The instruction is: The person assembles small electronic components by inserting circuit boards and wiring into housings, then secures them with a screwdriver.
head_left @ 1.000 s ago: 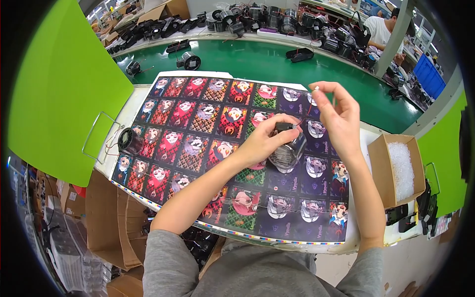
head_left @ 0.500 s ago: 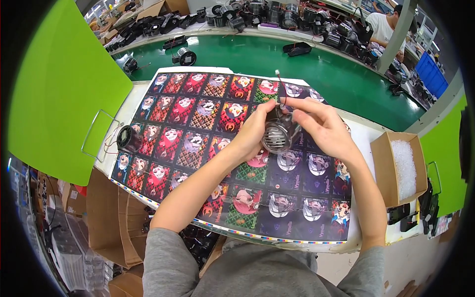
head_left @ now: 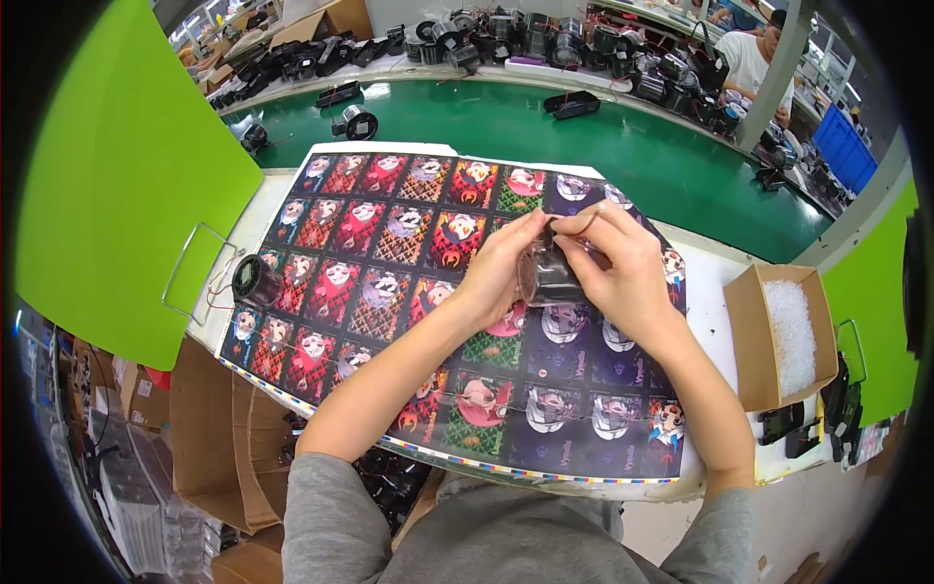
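Observation:
Over the middle right of a sheet printed with cartoon figures point(head_left: 486, 336), both hands hold a smoky see-through plastic housing point(head_left: 553, 279). My left hand point(head_left: 494, 265) is closed round its left side, with the thumb and fingertips at the upper edge. My right hand point(head_left: 623, 271) grips from the right, its fingers bent at the top, where a thin dark wire point(head_left: 589, 226) runs. Those fingers partly cover the housing's top. On the sheet's left edge lies a black round part point(head_left: 256, 282) with thin wires.
A cardboard box of clear small pieces point(head_left: 790, 336) stands at right, above black plastic parts point(head_left: 803, 430). Beyond the sheet runs a green conveyor belt point(head_left: 467, 117) carrying a few parts. Green panels point(head_left: 126, 195) flank the bench. A person point(head_left: 754, 60) sits at the far right.
The housing has turned in my hands, so its slotted end no longer faces up toward me. My right fingers have moved onto the wire, whose white plug no longer sticks up.

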The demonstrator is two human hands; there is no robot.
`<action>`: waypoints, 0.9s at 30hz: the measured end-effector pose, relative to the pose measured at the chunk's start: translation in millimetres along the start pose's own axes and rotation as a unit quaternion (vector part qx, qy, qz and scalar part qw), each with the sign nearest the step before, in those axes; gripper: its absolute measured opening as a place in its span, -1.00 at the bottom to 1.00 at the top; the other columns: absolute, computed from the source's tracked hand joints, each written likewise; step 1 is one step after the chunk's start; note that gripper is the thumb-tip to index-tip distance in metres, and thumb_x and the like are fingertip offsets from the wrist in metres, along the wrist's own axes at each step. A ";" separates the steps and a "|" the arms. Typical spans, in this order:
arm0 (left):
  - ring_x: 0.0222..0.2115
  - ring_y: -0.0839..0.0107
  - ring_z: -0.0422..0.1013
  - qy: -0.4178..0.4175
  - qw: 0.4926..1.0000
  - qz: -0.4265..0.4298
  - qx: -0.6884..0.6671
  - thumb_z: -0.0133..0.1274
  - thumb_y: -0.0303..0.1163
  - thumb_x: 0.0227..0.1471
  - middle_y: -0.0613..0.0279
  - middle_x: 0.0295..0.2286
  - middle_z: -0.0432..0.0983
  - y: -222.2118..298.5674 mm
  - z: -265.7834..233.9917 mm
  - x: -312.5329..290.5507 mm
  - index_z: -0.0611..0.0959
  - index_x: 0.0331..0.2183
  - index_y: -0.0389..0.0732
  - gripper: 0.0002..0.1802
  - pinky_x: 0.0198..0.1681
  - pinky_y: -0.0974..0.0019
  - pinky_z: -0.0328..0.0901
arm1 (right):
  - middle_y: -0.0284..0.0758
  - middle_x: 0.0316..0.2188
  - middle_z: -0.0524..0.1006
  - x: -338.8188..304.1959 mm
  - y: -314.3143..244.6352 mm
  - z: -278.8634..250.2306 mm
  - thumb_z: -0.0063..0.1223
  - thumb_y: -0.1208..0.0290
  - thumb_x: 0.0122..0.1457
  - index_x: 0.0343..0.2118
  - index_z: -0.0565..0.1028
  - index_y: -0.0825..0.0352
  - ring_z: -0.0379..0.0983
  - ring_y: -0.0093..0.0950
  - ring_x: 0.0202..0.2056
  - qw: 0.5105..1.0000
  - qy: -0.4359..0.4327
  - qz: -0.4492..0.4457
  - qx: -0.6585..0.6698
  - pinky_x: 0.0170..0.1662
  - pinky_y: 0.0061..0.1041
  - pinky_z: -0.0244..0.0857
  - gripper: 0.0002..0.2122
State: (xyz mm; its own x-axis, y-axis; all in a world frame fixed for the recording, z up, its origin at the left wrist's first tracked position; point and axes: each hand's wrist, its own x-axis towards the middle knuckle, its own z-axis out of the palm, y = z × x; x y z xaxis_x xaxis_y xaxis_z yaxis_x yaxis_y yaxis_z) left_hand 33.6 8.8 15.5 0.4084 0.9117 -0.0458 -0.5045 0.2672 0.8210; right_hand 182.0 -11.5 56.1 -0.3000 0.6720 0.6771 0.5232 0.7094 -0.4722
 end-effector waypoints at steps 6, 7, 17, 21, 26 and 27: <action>-0.34 0.63 0.36 -0.053 0.993 0.010 0.109 -0.33 0.00 0.18 0.28 -0.35 0.44 -0.4 10.3 -8.7 0.49 -0.19 -0.28 -0.47 -0.27 0.54 0.25 | -0.27 -0.53 0.42 0.3 -2.1 -4.7 0.08 0.63 -0.09 -0.42 0.50 0.41 0.44 -0.41 -0.54 1.000 0.017 0.011 -0.001 -0.51 -0.52 0.33 -0.88; -0.27 0.57 0.35 -0.050 0.990 0.012 0.130 -0.36 -0.03 0.19 0.23 -0.29 0.43 -5.1 6.6 -6.2 0.46 -0.17 -0.30 -0.47 -0.20 0.50 0.24 | -0.28 -0.54 0.42 0.3 -2.0 -4.6 0.09 0.64 -0.10 -0.44 0.51 0.40 0.41 -0.45 -0.58 1.000 0.025 0.009 -0.001 -0.55 -0.54 0.29 -0.89; -0.29 0.57 0.32 -0.046 0.967 0.117 0.223 -0.18 -0.21 0.16 0.24 -0.33 0.40 -9.2 7.5 -6.2 0.37 -0.16 -0.28 -0.66 -0.23 0.48 0.23 | -0.35 -0.57 0.43 -4.9 9.0 6.3 0.10 0.66 -0.11 -0.46 0.52 0.40 0.21 -0.66 -0.71 0.997 0.050 0.053 0.025 -0.63 -0.63 0.12 -0.89; -0.33 0.63 0.32 -0.042 0.997 0.030 0.065 -0.07 -0.33 0.08 0.30 -0.37 0.39 -3.3 8.2 -6.1 0.41 -0.18 -0.25 -0.72 -0.30 0.52 0.24 | -0.35 -0.57 0.45 -1.1 7.3 1.3 0.09 0.62 -0.07 -0.46 0.52 0.41 0.21 -0.68 -0.71 0.984 0.020 0.161 0.070 -0.63 -0.65 0.10 -0.93; -0.33 0.55 0.33 -0.064 0.995 0.001 0.074 -0.01 -0.41 -0.02 0.26 -0.32 0.36 -0.3 2.8 -4.8 0.34 -0.11 -0.28 -0.61 -0.28 0.47 0.23 | -0.37 -0.63 0.43 -1.0 14.3 2.4 0.09 0.55 -0.03 -0.49 0.52 0.41 0.13 -0.69 -0.71 0.975 0.065 0.152 0.147 -0.64 -0.63 0.02 -0.95; -0.34 0.53 0.33 -0.018 0.990 0.038 0.133 0.00 -0.39 -0.03 0.25 -0.34 0.36 -1.6 3.6 -5.0 0.31 -0.09 -0.27 -0.56 -0.30 0.45 0.23 | -0.38 -0.64 0.42 2.4 7.8 -1.1 0.10 0.54 -0.03 -0.49 0.52 0.41 0.12 -0.69 -0.70 0.980 0.054 0.154 0.116 -0.64 -0.63 0.00 -0.94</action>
State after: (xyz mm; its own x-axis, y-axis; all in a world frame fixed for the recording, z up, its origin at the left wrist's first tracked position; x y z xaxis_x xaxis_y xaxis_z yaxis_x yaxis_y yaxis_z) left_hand 35.1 2.7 16.5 0.4060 0.9131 0.0371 -0.3176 0.1029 0.9426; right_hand 186.2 -4.5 54.7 -0.0638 0.8442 0.5321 0.3768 0.5142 -0.7705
